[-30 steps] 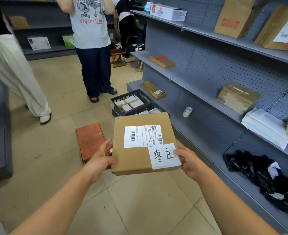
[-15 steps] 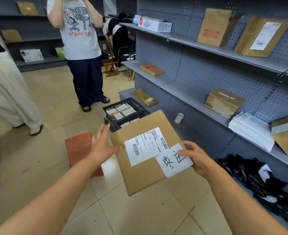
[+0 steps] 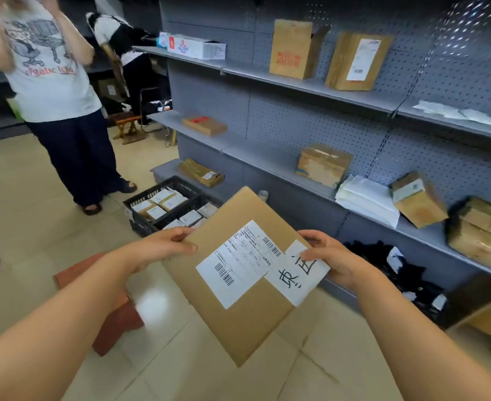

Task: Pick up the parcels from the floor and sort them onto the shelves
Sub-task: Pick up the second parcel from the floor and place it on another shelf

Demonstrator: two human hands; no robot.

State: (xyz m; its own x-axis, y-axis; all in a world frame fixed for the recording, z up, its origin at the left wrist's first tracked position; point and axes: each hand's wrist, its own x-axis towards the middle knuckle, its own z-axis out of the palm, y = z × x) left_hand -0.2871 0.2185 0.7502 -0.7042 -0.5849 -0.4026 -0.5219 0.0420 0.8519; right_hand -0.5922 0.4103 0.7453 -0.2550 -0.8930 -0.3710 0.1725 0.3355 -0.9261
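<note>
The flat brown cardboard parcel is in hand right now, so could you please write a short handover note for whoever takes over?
Left hand: grips the left edge of the flat brown cardboard parcel.
Right hand: grips its right edge, by the handwritten white label.
Parcel is tilted, in the air, facing the grey metal shelves.
Done: this parcel is off the floor.
Left: shelve it; then the black plastic crate of small boxes on the floor.
</note>
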